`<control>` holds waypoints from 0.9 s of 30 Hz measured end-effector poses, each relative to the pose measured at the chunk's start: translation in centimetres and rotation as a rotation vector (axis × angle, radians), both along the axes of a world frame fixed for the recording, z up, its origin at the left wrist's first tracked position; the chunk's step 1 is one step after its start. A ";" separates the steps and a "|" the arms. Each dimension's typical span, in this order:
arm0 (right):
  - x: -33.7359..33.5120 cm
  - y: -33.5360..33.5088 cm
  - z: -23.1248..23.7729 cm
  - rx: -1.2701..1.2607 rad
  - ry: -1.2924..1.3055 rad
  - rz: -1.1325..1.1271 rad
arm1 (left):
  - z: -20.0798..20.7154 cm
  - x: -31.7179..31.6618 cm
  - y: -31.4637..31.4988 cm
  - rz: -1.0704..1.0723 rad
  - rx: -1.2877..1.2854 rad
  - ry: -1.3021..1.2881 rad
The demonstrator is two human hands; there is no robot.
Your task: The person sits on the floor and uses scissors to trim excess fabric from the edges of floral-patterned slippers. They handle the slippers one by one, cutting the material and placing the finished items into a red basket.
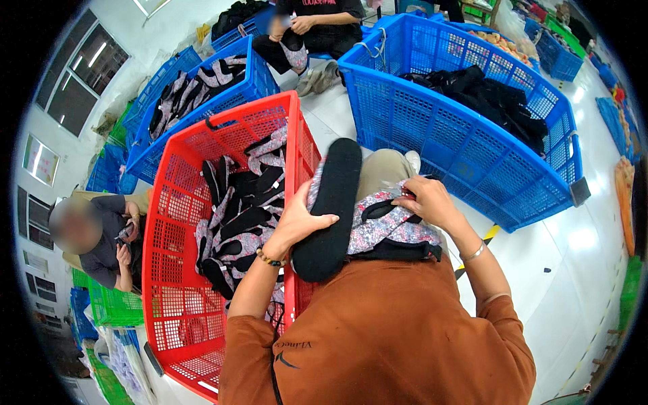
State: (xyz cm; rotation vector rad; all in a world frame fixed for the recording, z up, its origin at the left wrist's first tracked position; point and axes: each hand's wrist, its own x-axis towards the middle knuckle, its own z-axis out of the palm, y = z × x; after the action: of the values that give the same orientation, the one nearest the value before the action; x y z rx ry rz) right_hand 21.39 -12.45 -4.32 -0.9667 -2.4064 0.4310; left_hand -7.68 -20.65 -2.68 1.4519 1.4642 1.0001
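My left hand (294, 217) grips a slipper (331, 209) by its side, thumb across the black sole, which is turned toward me. A strip of pink-grey floral fabric shows along its far edge. On my lap lies another floral slipper piece (378, 226) with black lining and a dark opening. Its upper right edge is pinched between the fingers of my right hand (432, 201). Part of that piece is hidden behind the held slipper, so I cannot tell whether the two are joined.
A red crate (292, 162) at my left holds many floral-and-black slippers (243, 223). A blue crate (459, 158) ahead right contains black pieces (486, 101); another blue crate (260, 84) stands far left. One person (111, 229) sits at left, another (324, 27) sits ahead handling a slipper.
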 end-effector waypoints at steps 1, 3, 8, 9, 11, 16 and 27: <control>0.4 0.0 0.2 -0.030 0.052 0.014 | 0.8 -0.2 -0.2 -0.031 0.004 -0.028; 0.8 0.0 0.8 -0.150 0.199 -0.033 | 3.0 -0.5 -0.7 -0.087 0.013 -0.083; 0.3 -0.3 5.4 -0.537 0.677 -0.034 | 7.0 -0.6 -1.5 -0.122 0.371 0.162; -0.4 -0.5 6.9 -0.584 0.772 0.028 | 8.1 -0.4 -1.5 -0.130 0.453 0.253; -1.6 -1.0 9.0 -0.682 0.959 0.151 | 8.6 -0.5 -1.1 -0.126 0.605 0.449; -3.7 -1.6 9.4 -0.570 0.755 0.223 | 7.5 0.0 1.3 -0.140 0.757 0.608; -5.0 -1.9 5.2 0.047 0.519 0.179 | 2.8 1.9 2.6 -0.390 0.066 -0.715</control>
State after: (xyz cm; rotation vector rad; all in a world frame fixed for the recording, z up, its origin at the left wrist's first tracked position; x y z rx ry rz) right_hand 16.38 -14.33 0.86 -0.5343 -2.0188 0.6032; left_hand -5.75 -18.08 0.14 1.1764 0.6137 1.1556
